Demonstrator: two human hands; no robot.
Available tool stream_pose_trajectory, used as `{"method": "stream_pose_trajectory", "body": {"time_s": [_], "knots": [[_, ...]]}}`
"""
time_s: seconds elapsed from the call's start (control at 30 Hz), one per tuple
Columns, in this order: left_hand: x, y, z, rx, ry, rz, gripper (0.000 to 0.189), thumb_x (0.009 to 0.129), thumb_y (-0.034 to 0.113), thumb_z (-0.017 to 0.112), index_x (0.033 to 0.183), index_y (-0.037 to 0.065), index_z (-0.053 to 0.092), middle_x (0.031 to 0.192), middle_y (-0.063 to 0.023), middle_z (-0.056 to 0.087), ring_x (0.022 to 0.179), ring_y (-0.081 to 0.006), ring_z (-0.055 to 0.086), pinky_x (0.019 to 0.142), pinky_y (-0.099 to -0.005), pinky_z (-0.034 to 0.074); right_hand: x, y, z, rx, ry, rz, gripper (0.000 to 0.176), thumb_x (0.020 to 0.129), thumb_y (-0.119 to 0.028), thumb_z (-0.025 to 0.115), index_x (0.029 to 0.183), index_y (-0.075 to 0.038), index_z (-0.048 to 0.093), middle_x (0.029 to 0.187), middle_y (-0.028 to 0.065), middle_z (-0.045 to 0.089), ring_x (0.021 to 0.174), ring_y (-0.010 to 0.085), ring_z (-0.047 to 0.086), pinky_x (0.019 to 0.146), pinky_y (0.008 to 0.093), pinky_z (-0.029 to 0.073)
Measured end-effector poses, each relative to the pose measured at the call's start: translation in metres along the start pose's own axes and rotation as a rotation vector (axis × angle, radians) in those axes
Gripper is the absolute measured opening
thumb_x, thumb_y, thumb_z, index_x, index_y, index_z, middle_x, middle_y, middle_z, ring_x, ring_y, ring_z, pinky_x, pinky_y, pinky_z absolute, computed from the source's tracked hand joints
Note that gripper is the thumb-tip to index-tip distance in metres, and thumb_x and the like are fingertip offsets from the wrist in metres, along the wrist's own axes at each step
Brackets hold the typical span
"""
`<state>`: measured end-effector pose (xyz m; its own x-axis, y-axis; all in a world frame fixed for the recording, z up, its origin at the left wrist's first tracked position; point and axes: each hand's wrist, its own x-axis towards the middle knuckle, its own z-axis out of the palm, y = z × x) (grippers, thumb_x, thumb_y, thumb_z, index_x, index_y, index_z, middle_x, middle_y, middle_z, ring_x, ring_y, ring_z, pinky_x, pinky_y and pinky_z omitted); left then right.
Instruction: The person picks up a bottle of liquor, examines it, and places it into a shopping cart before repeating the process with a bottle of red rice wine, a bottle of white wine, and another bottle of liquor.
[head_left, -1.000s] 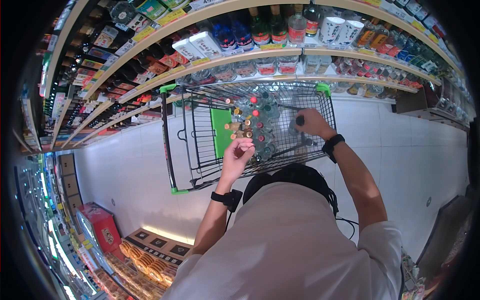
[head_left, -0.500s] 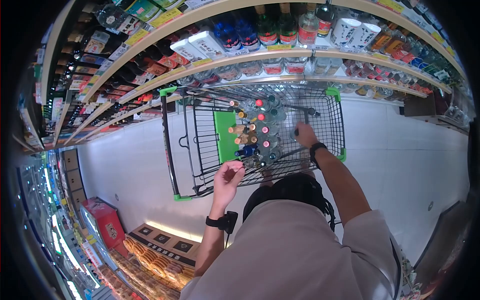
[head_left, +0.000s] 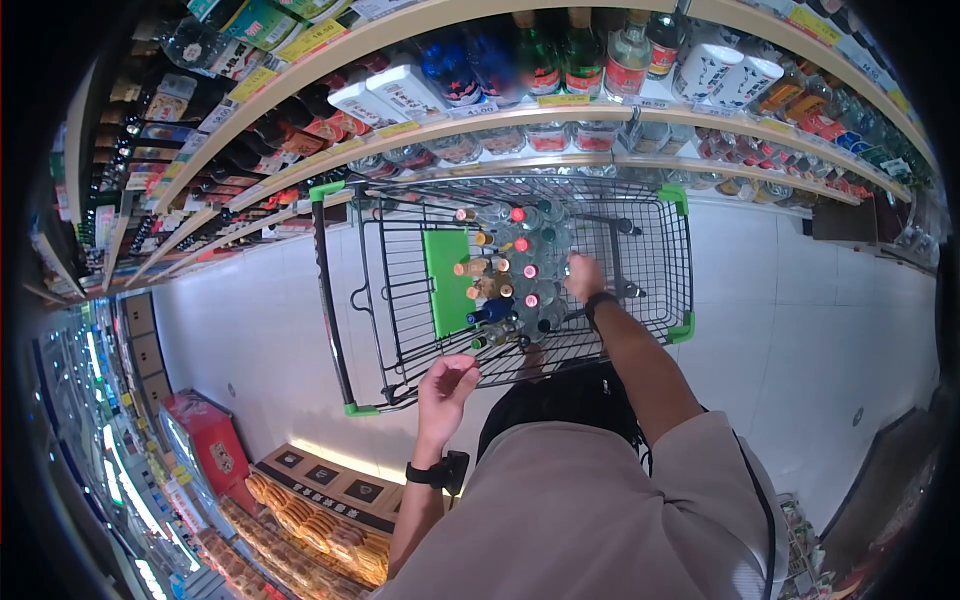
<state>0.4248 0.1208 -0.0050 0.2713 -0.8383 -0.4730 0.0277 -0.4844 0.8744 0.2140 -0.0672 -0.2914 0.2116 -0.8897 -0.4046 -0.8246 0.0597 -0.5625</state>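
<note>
A wire shopping cart [head_left: 660, 262] with green corners holds a cluster of upright glass bottles [head_left: 530, 271] with red, green, blue and gold caps. Inside the cart, my right hand [head_left: 583, 278] has its fingers closed at the top of a bottle at the right side of the cluster. My left hand [head_left: 447, 383] is at the cart's near side, below the bottles, with its fingers curled together; whatever they might hold is too small to make out. A green panel [head_left: 447, 284] stands left of the bottles.
Store shelves [head_left: 480, 113] full of bottles curve along the far side. Packaged bread [head_left: 310, 518] fills a display at the lower left, beside a red cabinet [head_left: 205, 440]. A dark cabinet [head_left: 845, 220] stands at the right.
My right hand has moved left to the bottle cluster. My left hand has dropped slightly down and left, away from the bottles. The view has shifted a little.
</note>
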Motion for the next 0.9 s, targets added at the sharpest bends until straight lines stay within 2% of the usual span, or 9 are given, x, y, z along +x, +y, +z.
{"method": "stream_pose_trajectory", "body": {"time_s": [0.4,0.43,0.57,0.7,0.77,0.83,0.87,0.9], "knots": [[0.003,0.003,0.003,-0.020,-0.036,0.057,0.013,0.094,0.003,0.065,0.107,0.003,0.063,0.095,0.0006,0.066,0.085,-0.0055,0.060,0.077,-0.0211,0.048,0.012,-0.010,0.019,0.057,-0.013,-0.120,0.038,0.082,-0.015,0.068,0.117,0.000,0.061,0.102,0.0256,0.067,0.097,0.0417,0.065,0.087,0.0492,0.054],[0.003,0.000,0.003,-0.023,-0.030,0.050,0.014,0.094,0.003,0.065,0.107,0.003,0.063,0.094,0.0011,0.066,0.085,-0.0053,0.060,0.077,-0.0211,0.048,0.014,-0.006,0.018,0.062,-0.036,-0.155,0.042,0.082,-0.016,0.068,0.120,-0.001,0.060,0.108,0.0250,0.066,0.100,0.0411,0.065,0.087,0.0488,0.054],[-0.001,0.000,0.004,-0.022,-0.032,0.046,0.013,0.094,0.003,0.065,0.107,0.003,0.063,0.094,0.0015,0.066,0.085,-0.0052,0.060,0.077,-0.0209,0.047,0.008,-0.003,0.011,-0.003,-0.073,-0.103,0.052,0.079,-0.016,0.070,0.128,-0.004,0.056,0.115,0.0229,0.062,0.105,0.0403,0.063,0.088,0.0477,0.054],[-0.003,-0.001,0.012,-0.056,-0.038,0.072,0.013,0.094,0.003,0.065,0.106,0.003,0.063,0.094,0.0015,0.065,0.085,-0.0051,0.059,0.077,-0.0209,0.047,-0.017,0.006,-0.021,0.014,-0.069,-0.088,0.044,0.078,-0.016,0.071,0.120,-0.004,0.060,0.113,0.0233,0.063,0.106,0.0404,0.061,0.091,0.0481,0.052],[-0.002,-0.001,0.017,-0.044,-0.060,0.075,0.012,0.094,0.003,0.065,0.106,0.004,0.063,0.094,0.0014,0.065,0.086,-0.0051,0.059,0.077,-0.0209,0.047,-0.018,0.045,-0.017,-0.025,-0.095,-0.071,0.039,0.078,-0.015,0.070,0.114,-0.002,0.063,0.112,0.0235,0.063,0.106,0.0403,0.061,0.093,0.0484,0.050],[-0.001,0.002,0.026,-0.037,-0.097,0.062,0.012,0.094,0.002,0.065,0.106,0.004,0.063,0.094,0.0017,0.065,0.086,-0.0050,0.059,0.077,-0.0210,0.047,-0.014,0.097,-0.007,-0.099,-0.105,-0.101,0.031,0.079,-0.013,0.064,0.106,0.000,0.064,0.109,0.0242,0.063,0.105,0.0413,0.060,0.093,0.0488,0.049],[0.001,0.004,0.032,-0.034,-0.119,0.061,0.012,0.094,0.002,0.065,0.105,0.004,0.064,0.094,0.0018,0.065,0.086,-0.0050,0.059,0.077,-0.0210,0.047,-0.021,0.109,-0.021,-0.167,-0.171,-0.055,0.028,0.080,-0.013,0.058,0.103,0.001,0.064,0.108,0.0250,0.063,0.105,0.0416,0.059,0.094,0.0485,0.049],[0.003,0.008,0.040,-0.045,-0.152,0.107,0.011,0.094,0.002,0.065,0.105,0.004,0.064,0.094,0.0028,0.065,0.086,-0.0046,0.059,0.076,-0.0207,0.047,-0.042,0.108,-0.046,-0.113,-0.089,0.020,0.026,0.081,-0.013,0.055,0.100,0.001,0.065,0.107,0.0258,0.064,0.107,0.0417,0.058,0.095,0.0478,0.048]]}}
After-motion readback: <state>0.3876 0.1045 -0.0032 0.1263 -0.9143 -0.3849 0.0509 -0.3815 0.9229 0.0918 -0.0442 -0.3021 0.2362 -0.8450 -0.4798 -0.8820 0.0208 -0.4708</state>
